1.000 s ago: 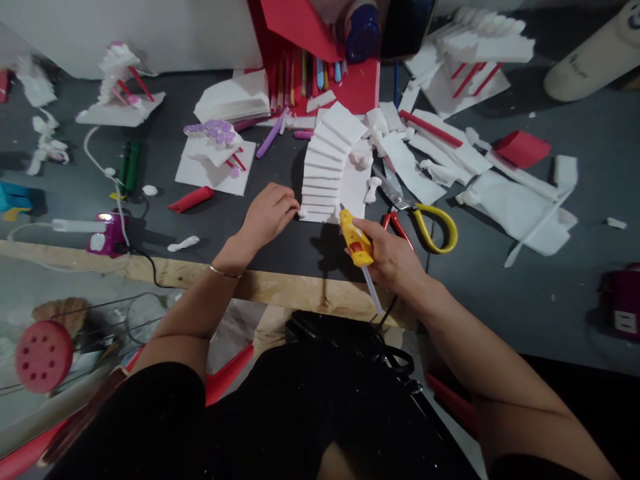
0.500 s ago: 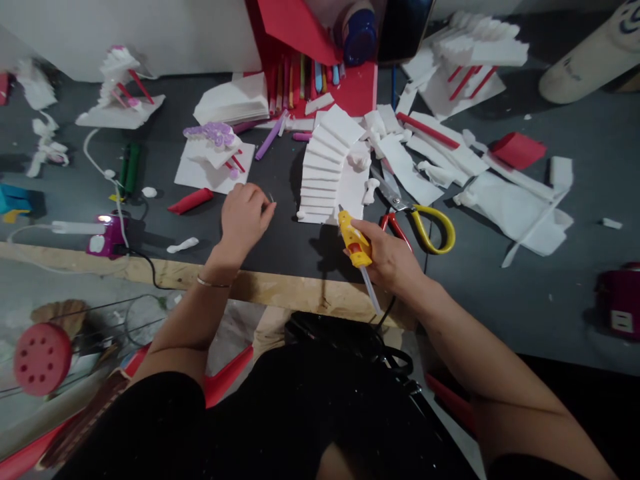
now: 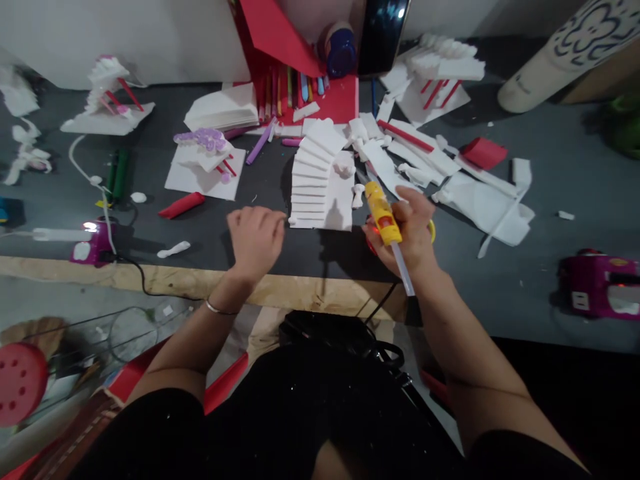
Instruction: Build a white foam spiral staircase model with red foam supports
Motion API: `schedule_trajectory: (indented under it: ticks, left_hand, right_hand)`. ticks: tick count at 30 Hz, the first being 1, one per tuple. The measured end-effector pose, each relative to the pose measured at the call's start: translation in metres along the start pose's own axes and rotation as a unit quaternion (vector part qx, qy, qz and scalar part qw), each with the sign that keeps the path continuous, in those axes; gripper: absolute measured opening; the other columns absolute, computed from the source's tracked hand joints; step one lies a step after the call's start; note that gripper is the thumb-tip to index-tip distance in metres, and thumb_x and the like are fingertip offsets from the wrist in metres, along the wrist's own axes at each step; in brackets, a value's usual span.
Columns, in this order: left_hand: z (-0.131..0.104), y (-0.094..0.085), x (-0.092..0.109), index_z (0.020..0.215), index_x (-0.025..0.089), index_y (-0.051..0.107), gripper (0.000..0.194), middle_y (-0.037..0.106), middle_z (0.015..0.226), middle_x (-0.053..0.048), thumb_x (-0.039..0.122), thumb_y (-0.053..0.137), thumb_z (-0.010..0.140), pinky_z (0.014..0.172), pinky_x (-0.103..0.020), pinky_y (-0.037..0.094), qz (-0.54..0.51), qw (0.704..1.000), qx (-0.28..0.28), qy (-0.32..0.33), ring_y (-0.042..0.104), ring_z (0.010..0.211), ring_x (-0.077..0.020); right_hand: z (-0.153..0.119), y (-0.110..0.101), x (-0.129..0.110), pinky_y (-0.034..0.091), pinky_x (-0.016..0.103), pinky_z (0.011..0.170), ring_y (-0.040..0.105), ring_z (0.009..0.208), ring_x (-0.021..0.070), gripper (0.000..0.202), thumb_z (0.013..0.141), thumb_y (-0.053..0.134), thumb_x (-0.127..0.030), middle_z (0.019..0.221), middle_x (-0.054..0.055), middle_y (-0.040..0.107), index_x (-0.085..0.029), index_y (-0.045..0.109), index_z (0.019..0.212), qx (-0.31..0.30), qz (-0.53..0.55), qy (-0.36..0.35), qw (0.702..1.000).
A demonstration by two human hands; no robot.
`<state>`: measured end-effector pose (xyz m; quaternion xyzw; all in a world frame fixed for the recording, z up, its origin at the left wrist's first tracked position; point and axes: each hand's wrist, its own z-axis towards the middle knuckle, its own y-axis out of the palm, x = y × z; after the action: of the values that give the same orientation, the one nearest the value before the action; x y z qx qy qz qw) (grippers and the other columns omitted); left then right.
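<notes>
In my right hand [image 3: 410,233] is a yellow hot glue gun [image 3: 384,217], a clear glue stick [image 3: 403,269] poking from its back end. It is held above the table, right of a white foam staircase model [image 3: 310,190] with fanned steps on a flat base. My left hand [image 3: 257,241] is closed over the table, its fingertips close to the model's lower left corner; whether they touch it or pinch something small, I cannot tell. A small white clay piece [image 3: 358,196] lies by the model's right edge. Scissors with a yellow handle [image 3: 432,231] are mostly hidden behind my right hand.
Finished-looking small models stand at left [image 3: 107,100], left centre [image 3: 205,163] and back right [image 3: 443,80]. White foam scraps [image 3: 485,203] cover the right side. A phone [image 3: 383,37], a blue-lidded jar [image 3: 341,52] and a bottle [image 3: 540,73] stand behind. Purple devices [image 3: 600,287] sit near the edges.
My right hand has drawn the glue gun away from the model, to the right. My left hand has moved right, towards the model's lower left corner. The view has shifted slightly.
</notes>
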<state>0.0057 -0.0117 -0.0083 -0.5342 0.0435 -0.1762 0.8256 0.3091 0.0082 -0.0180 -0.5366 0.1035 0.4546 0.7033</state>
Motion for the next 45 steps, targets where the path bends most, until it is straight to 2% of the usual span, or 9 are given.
schedule_trajectory:
  ticks: [3,6,11,18,23,27,32,39,45]
  left_hand:
    - [0.007,0.007,0.028,0.127,0.022,0.071,0.030,0.077,0.116,-0.011,0.019,0.053,0.103,0.090,-0.042,0.047,-0.046,0.981,-0.109,0.156,0.066,0.109,-0.0282]
    - [0.012,0.012,0.046,0.148,0.019,0.060,0.043,0.069,0.143,-0.013,0.020,0.055,0.105,0.101,-0.041,0.048,-0.043,0.959,-0.179,0.214,0.063,0.129,-0.0280]
    - [0.012,0.006,0.042,0.147,0.012,0.060,0.042,0.070,0.144,-0.013,0.028,0.050,0.110,0.106,-0.041,0.045,0.007,0.964,-0.191,0.183,0.065,0.129,-0.0278]
    - [0.026,0.004,0.038,0.110,0.016,0.074,0.024,0.077,0.102,-0.011,0.021,0.050,0.107,0.083,-0.040,0.050,-0.006,0.982,-0.122,0.143,0.068,0.098,-0.0269]
    - [0.078,0.033,0.057,0.117,0.013,0.070,0.028,0.072,0.110,-0.015,0.008,0.046,0.104,0.081,-0.036,0.054,-0.039,0.989,-0.110,0.095,0.064,0.105,-0.0264]
    - [0.125,0.062,0.063,0.134,0.011,0.063,0.039,0.068,0.131,-0.019,0.004,0.041,0.104,0.098,-0.043,0.057,-0.057,0.992,-0.090,0.062,0.062,0.121,-0.0301]
    - [0.154,0.085,0.062,0.128,0.005,0.067,0.042,0.069,0.124,-0.027,-0.005,0.040,0.097,0.098,-0.053,0.058,-0.048,0.988,-0.147,0.022,0.062,0.125,-0.0382]
    - [0.141,0.072,0.061,0.121,0.012,0.070,0.030,0.072,0.122,-0.018,0.005,0.056,0.096,0.103,-0.048,0.057,-0.167,0.980,-0.111,0.013,0.067,0.118,-0.0321]
    - [0.111,0.045,0.061,0.117,0.019,0.071,0.025,0.077,0.116,-0.006,0.014,0.065,0.093,0.078,-0.027,0.058,-0.399,0.914,-0.047,-0.055,0.071,0.093,-0.0161]
  right_hand:
    - [0.006,-0.018,0.001,0.050,0.033,0.052,0.058,0.059,0.0181,0.067,0.100,0.060,-0.039,0.083,-0.002,0.053,-0.033,0.020,0.153,0.081,-0.040,0.041,0.995]
    - [0.009,-0.031,0.001,0.052,0.036,0.055,0.062,0.064,0.0210,0.069,0.100,0.058,-0.044,0.093,0.003,0.060,-0.030,0.019,0.154,0.088,-0.061,0.077,0.991]
    - [0.008,-0.043,0.013,0.048,0.037,0.054,0.058,0.060,0.0213,0.072,0.096,0.057,-0.053,0.088,0.000,0.058,-0.036,0.019,0.154,0.069,-0.083,0.137,0.985]
    - [0.008,-0.041,0.031,0.045,0.036,0.057,0.059,0.061,0.0214,0.076,0.089,0.058,-0.045,0.090,0.004,0.063,-0.024,0.025,0.154,0.036,-0.161,0.170,0.972]
    - [0.010,-0.041,0.033,0.047,0.036,0.060,0.066,0.069,0.0245,0.077,0.086,0.061,-0.041,0.096,0.008,0.069,-0.023,0.030,0.154,0.008,-0.166,0.189,0.968]
    - [0.011,-0.047,0.033,0.052,0.040,0.065,0.070,0.080,0.0301,0.073,0.086,0.062,-0.042,0.099,0.010,0.071,-0.023,0.037,0.151,0.005,-0.179,0.214,0.960]
    - [0.008,-0.055,0.037,0.053,0.044,0.069,0.070,0.088,0.0332,0.076,0.083,0.065,-0.041,0.100,0.012,0.072,-0.021,0.039,0.152,-0.003,-0.173,0.227,0.958]
    - [0.007,-0.057,0.040,0.055,0.051,0.081,0.068,0.101,0.0373,0.079,0.081,0.067,-0.036,0.110,0.015,0.072,-0.021,0.038,0.153,-0.023,-0.149,0.244,0.958]
    - [0.003,-0.056,0.044,0.056,0.054,0.088,0.067,0.107,0.0373,0.079,0.081,0.068,-0.034,0.110,0.015,0.071,-0.019,0.037,0.153,-0.023,-0.135,0.218,0.966]
